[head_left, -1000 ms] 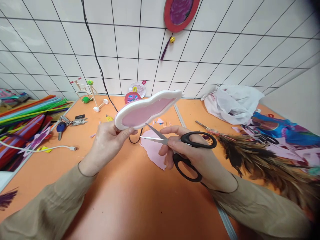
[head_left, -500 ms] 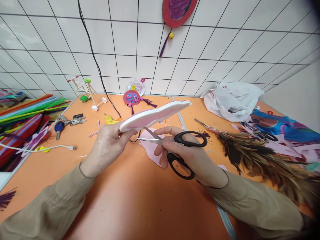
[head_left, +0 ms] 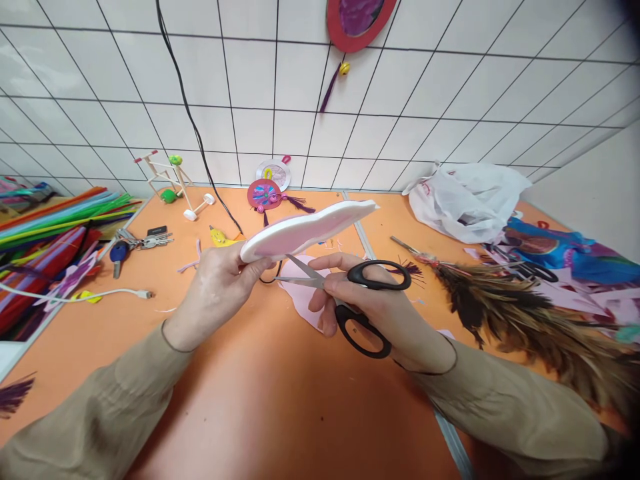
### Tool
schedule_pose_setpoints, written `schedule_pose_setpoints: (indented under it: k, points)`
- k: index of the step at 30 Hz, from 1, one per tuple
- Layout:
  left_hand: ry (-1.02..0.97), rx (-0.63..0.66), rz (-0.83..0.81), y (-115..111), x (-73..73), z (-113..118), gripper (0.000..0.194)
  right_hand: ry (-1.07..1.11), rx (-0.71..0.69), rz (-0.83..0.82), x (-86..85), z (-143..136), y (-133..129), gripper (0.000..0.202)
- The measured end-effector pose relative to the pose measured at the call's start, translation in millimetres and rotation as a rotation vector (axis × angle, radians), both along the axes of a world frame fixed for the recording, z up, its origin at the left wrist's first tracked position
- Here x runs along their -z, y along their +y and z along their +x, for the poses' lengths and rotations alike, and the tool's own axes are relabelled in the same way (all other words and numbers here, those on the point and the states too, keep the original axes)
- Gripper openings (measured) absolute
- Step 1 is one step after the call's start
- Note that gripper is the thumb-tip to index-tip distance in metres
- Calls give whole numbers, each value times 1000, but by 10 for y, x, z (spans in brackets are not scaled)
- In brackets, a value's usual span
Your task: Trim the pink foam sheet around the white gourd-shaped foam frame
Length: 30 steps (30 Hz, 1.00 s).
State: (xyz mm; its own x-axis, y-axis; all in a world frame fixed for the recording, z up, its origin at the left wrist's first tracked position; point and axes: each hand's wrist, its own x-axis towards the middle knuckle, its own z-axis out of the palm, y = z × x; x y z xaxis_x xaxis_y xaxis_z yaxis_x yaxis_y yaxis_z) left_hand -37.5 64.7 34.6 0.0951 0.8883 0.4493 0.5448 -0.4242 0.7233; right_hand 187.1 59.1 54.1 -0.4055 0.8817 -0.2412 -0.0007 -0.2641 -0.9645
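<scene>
At the frame's centre, the white-edged pink piece (head_left: 310, 230) slants lengthwise toward the upper right, its left end pinched by the left hand (head_left: 215, 287), its lower edge at or just above the parted scissors (head_left: 315, 280) gripped in the right hand (head_left: 383, 307).

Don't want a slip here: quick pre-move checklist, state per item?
1. Left hand gripping the pink-and-white piece: ok, held at one end.
2. Right hand holding the scissors: ok.
3. Blades apart: ok, spread in a V.
4. Fingers through the handle loops: not ok, none seen through; grip is near the pivot.
5. Left thumb well away from blade tips: not ok, they look close.
6. Upper blade touching the piece: cannot tell, its tip meets the lower edge in view.
</scene>
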Motion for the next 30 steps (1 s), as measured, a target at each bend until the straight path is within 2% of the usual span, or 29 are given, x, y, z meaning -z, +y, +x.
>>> schedule_pose_setpoints:
  k: [7, 13, 19, 30]
  points:
    - [-26, -31, -38, -15, -18, 27, 12, 4, -1, 21, 55, 21, 4, 17]
    - [-102, 7, -76, -7, 14, 52, 13, 22, 15, -55, 60, -20, 13, 17]
    - [-74, -31, -68, -4, -17, 40, 12, -22, -9, 35, 104, 27, -2, 17]
    - [-82, -56, -75, 5, 37, 39, 12, 25, -9, -22, 126, -30, -26, 17]
